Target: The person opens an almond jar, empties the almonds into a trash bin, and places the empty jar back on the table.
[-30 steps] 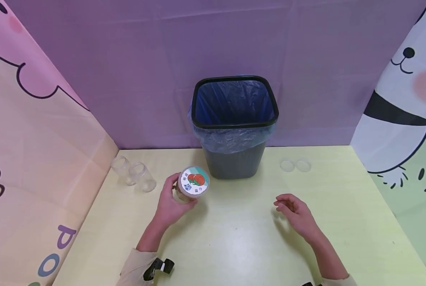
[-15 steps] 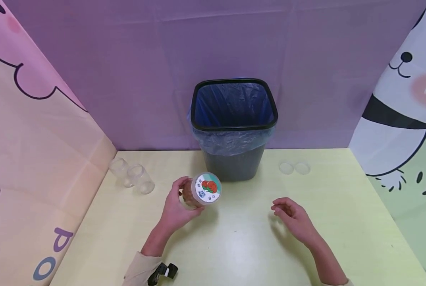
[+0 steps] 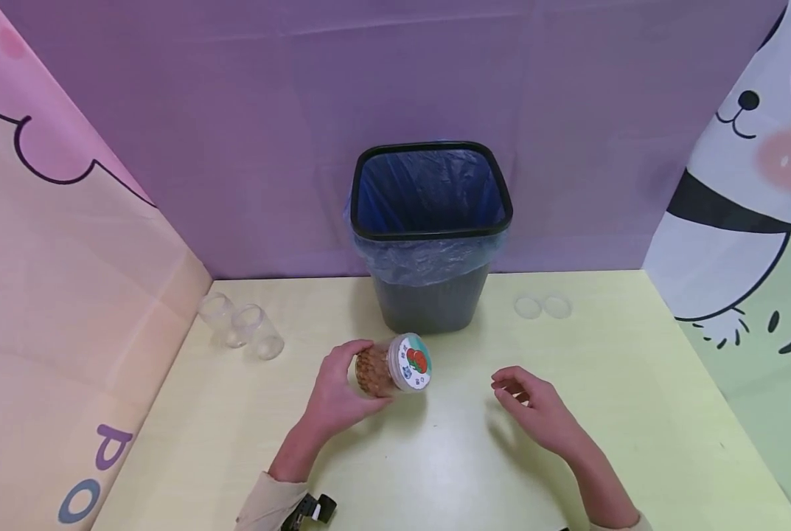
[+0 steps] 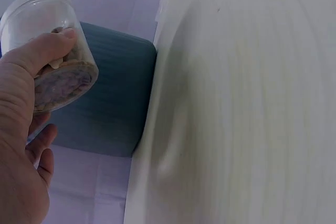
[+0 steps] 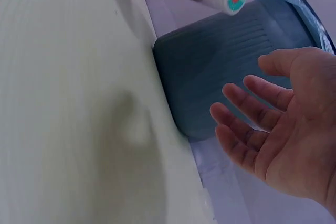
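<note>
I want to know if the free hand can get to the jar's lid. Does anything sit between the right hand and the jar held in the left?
Nothing visible does. The left hand grips the jar, lid toward the open right hand, with only bare table between them.

Jar body partly covered by left hand fingers; base hidden in head view. Lid print too small to be read. In left wrist view, lid end of jar cut by top edge, contents blurred. In right wrist view, jar cut by top edge above right hand; wrist cut off at corner.
</note>
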Demonstrator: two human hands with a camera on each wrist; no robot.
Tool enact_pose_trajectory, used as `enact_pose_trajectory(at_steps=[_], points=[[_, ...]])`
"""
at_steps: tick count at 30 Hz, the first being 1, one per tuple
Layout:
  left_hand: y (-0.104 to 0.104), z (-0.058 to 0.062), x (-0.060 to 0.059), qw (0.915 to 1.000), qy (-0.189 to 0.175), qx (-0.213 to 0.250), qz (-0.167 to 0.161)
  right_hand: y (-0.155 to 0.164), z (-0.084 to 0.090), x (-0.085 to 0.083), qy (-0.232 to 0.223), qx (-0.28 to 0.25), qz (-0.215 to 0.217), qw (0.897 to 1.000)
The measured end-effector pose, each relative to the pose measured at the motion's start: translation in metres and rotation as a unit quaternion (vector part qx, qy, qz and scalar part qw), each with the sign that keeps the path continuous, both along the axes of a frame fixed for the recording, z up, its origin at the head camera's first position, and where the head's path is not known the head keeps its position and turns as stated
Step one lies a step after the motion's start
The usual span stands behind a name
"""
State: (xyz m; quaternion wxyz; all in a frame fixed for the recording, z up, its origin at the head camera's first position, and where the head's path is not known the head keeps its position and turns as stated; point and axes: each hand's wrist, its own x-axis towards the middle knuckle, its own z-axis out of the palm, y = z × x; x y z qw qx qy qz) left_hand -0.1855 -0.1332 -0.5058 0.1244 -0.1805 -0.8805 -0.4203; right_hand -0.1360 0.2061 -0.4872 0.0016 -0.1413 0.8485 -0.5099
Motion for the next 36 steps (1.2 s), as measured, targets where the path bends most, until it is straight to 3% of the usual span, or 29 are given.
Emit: enact_pose_trajectory(at_steps=[5, 11, 21, 29, 36], points=[[0.004, 0.001, 0.001, 0.999, 0.034, -0.024, -0.014, -0.009, 0.003, -0.005, 0.013, -0.004, 0.017, 1.0], [0.012, 0.002, 0.001, 0.9963, 0.069, -0.042, -0.03, -0.017, 0.007, -0.007, -0.016, -0.001, 0.023, 1.0], [0.029, -0.002, 0.003, 0.9925, 0.091, -0.051, -0.064, -0.03, 0.017, -0.004, -0.064, 0.007, 0.027, 0.998], [0.031, -0.005, 0.011, 0.9929, 0.085, -0.044, -0.069, -0.045, 0.012, 0.001, -0.076, 0.019, 0.04, 0.996], [0.034, -0.005, 0.012, 0.989, 0.107, -0.047, -0.091, -0.055, 0.012, 0.0, -0.093, 0.042, 0.005, 0.995]])
